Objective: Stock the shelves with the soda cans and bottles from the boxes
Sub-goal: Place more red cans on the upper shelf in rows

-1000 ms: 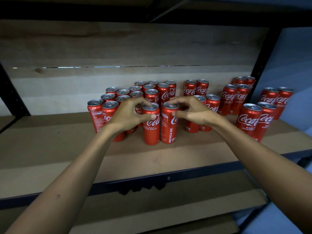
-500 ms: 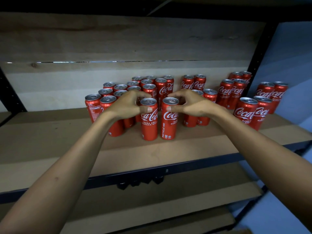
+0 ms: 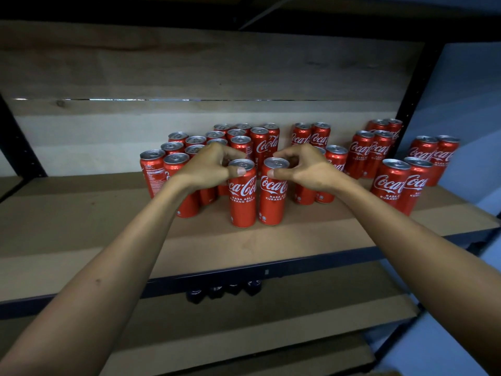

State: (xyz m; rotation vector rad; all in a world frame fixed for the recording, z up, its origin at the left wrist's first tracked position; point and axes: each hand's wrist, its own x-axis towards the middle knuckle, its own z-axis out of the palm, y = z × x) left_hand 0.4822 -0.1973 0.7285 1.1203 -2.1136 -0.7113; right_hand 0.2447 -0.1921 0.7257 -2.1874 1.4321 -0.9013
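Two red soda cans stand upright, just beside each other, at the front of the cluster on the brown shelf [image 3: 81, 226]. The left hand [image 3: 208, 166] grips the top rim of the left front can [image 3: 242, 196], thumb on its near side. The right hand [image 3: 303, 166] pinches the top of the right front can [image 3: 272, 194] likewise. Behind them stand more red cans [image 3: 267, 143], and a separate group of cans [image 3: 390, 183] stands to their right.

Left hand [image 3: 208, 166] and right hand [image 3: 303, 166] each pinch an upright can's top on the shelf [image 3: 81, 218].
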